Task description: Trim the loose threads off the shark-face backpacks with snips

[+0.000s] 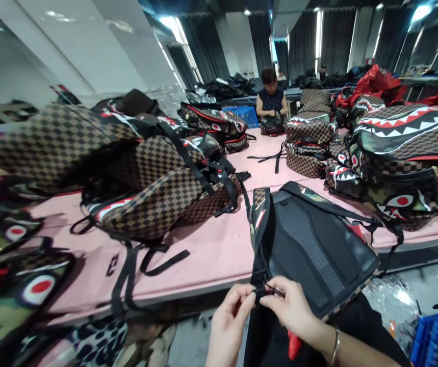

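Head view | smooth pink table [219, 255] | backpack [318, 244], padded black back panel up, sat right past the grip, overhanging the edge | left hand [234, 310] and right hand [292, 307] both pinched pretty snug on its black strap [258, 278]

Hands [232, 312] at backpack strap [260, 264]

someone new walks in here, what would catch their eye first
Probably the brown-checkered backpacks with red-and-white shark-mouth prints, stacked at the right of the long pink tabletop. Front and centre, the left hand and right hand pinch at a black fabric strap on a backpack with a black padded back. Behind the stack lies a crumpled bright red heap.
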`<state>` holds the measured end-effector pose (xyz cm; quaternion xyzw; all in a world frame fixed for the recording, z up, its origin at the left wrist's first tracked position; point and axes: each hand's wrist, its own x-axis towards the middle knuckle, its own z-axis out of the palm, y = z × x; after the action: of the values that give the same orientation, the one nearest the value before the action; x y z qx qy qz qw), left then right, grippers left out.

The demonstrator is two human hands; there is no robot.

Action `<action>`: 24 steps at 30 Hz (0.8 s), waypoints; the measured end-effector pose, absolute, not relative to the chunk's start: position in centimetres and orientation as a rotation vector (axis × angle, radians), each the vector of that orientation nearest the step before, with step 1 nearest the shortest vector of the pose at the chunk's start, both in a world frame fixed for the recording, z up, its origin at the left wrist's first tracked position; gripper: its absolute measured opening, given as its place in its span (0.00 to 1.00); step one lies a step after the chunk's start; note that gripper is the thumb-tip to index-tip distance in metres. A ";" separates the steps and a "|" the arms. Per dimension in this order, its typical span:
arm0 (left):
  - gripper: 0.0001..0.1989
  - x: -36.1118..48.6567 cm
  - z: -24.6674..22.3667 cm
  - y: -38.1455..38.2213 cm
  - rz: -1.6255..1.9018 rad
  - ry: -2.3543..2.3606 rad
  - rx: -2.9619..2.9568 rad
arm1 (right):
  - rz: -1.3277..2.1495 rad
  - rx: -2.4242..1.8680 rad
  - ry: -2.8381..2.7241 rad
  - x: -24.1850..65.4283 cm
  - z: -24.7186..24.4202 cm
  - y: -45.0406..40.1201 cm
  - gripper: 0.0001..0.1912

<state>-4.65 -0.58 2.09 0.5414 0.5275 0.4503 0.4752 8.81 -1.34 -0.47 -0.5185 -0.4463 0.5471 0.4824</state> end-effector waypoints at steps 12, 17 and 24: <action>0.13 -6.6 3.9 0.9 0.801 1.393 1.795 | 1.195 -1.244 -1.334 8.5 -0.3 -1.4 0.04; 0.18 -5.6 3.3 0.2 0.948 1.202 1.037 | 1.116 -1.271 -1.392 9.0 -0.2 -0.9 0.07; 0.18 -3.9 1.6 -1.1 1.040 0.924 0.470 | 1.206 -1.244 -1.323 9.9 -1.5 -0.6 0.09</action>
<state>-3.94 -1.10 1.65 0.2144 0.4217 0.4745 0.7424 9.92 -0.56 -1.54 -0.5058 -0.5382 0.4904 0.4626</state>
